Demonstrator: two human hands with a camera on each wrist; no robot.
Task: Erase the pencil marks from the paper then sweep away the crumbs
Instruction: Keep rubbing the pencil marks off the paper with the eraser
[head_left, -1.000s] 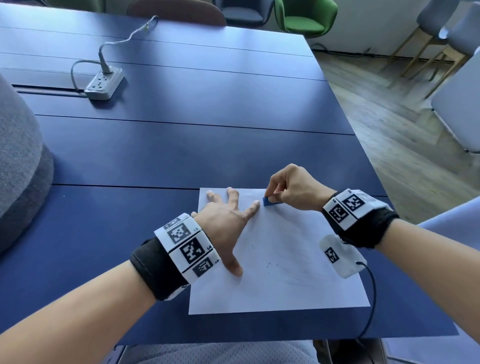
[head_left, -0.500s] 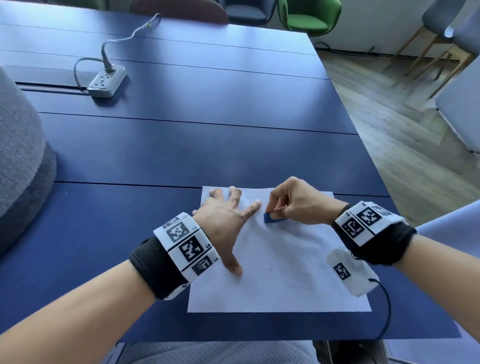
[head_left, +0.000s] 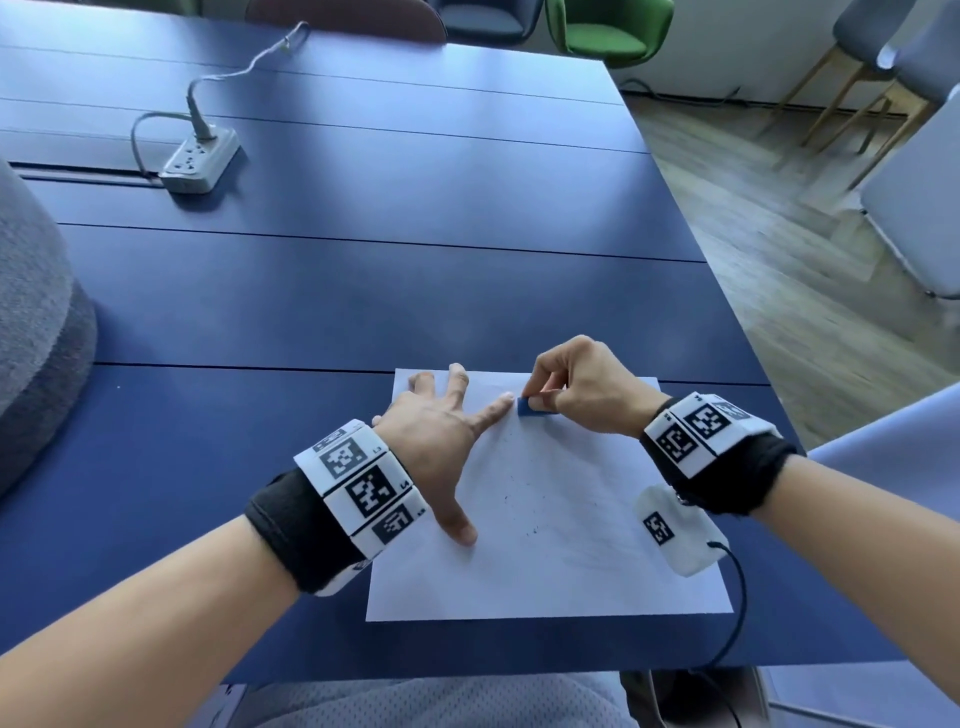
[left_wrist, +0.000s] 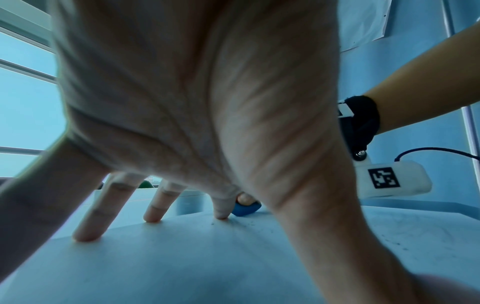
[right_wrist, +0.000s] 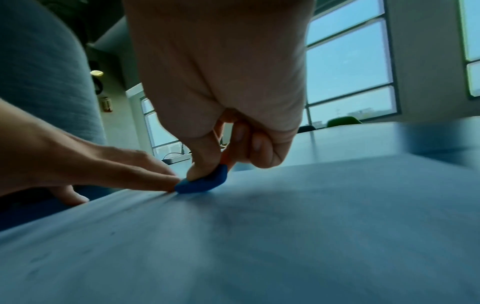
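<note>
A white sheet of paper (head_left: 571, 545) lies on the blue table (head_left: 363, 291) near its front edge. My left hand (head_left: 447, 441) presses flat on the sheet's left part, fingers spread. My right hand (head_left: 576, 389) pinches a small blue eraser (head_left: 530, 407) against the paper near its far edge, right beside my left index fingertip. In the right wrist view the eraser (right_wrist: 202, 183) sits under thumb and fingers, touching the paper (right_wrist: 259, 246). The left wrist view shows the eraser (left_wrist: 245, 208) past my spread fingers. Dark crumbs (head_left: 532, 531) and faint grey smudges dot the sheet's middle.
A grey power strip (head_left: 200, 158) with its cable lies at the far left of the table. A grey upholstered shape (head_left: 36, 338) stands at the left edge. Chairs (head_left: 608, 31) line the far side, and wooden floor lies to the right. A cable (head_left: 737, 597) hangs from my right wrist.
My right hand moved the eraser toward me across the paper, then back up near the far edge. The left hand stayed pressed in place.
</note>
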